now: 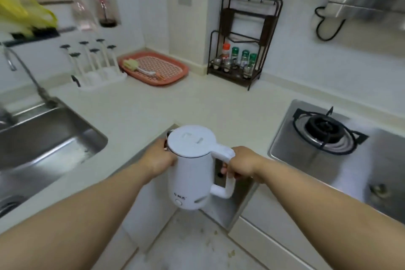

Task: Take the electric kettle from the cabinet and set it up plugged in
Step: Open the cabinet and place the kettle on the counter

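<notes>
A white electric kettle [190, 173] with a closed lid hangs in the air just in front of the inner corner of the pale countertop [153, 112], above the floor. My right hand [240, 165] is closed around its white handle. My left hand [158, 159] presses against the kettle's left side near the lid. Neither a kettle base, a cord nor a socket for it shows in view.
A steel sink [43, 140] with a faucet lies to the left. A gas stove [333, 136] sits to the right. At the back stand an orange drain tray [157, 68], a white cup rack [94, 66] and a dark spice rack [238, 50].
</notes>
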Available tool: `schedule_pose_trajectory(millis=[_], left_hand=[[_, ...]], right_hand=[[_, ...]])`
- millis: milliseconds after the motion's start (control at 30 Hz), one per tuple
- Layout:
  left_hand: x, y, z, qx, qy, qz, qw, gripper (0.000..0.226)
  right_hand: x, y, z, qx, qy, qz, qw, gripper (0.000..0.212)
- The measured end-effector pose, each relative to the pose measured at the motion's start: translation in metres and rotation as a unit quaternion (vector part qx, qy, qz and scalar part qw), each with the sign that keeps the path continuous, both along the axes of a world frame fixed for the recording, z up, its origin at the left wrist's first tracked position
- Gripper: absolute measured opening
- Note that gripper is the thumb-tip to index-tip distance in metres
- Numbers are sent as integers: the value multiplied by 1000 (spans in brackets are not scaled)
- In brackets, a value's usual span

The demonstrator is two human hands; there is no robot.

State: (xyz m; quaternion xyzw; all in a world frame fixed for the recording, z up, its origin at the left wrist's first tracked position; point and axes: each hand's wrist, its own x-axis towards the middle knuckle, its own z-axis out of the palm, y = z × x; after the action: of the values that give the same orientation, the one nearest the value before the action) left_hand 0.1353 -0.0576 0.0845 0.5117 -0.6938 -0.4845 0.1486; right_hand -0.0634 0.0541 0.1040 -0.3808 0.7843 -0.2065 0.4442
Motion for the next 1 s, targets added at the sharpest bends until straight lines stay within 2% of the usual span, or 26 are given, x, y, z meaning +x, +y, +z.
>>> schedule_pose_trajectory(millis=[67,133,300,467,800,1000], left_hand=[[-7,2,41,-28,21,16,999,33],[-17,5,69,-42,39,22,998,40],[-54,9,101,-52,76,27,995,45],[-94,2,107,-63,52,3,997,55],[-186,-74,84,-29,61,-27,997,45],[-250,-149,76,-13,74,-63,995,62]], right_hand=[[-8,2,39,-25,12,16,999,21],[-18,5,65,-49,24,27,998,18],[-51,18,95,-99,41,3,994,16],[-88,20,100,-111,43,-32,992,15],[-162,-39,80,-122,43,-118,985,14],[-208,-105,68,-135,38,-205,969,13]])
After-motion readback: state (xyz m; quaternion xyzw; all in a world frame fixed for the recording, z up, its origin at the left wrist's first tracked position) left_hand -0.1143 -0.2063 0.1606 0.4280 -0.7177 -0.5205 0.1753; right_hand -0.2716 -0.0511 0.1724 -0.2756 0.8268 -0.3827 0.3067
